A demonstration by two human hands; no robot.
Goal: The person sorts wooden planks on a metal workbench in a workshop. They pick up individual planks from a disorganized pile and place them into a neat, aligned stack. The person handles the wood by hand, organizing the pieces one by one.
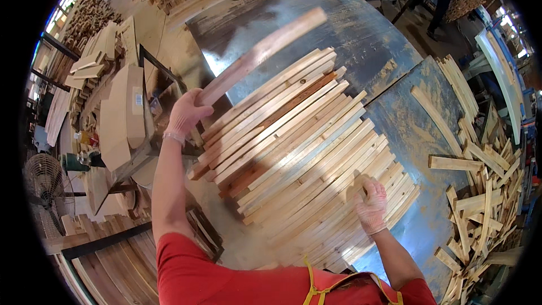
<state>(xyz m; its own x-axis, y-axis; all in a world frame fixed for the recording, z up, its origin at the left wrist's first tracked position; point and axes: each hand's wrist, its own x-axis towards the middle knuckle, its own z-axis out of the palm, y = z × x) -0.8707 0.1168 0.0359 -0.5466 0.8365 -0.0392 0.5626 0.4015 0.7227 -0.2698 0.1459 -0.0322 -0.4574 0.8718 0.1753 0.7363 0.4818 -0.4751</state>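
My left hand (185, 114) grips a slat (262, 53) by its near end, its length running up-right away; my right hand (370, 200) rests open on the stack (293, 147).

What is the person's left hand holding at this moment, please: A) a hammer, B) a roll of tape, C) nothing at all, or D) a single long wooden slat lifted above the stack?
D: the left hand grips one end of a long wooden slat that angles up over the stack of slats, while the right hand rests on that stack.
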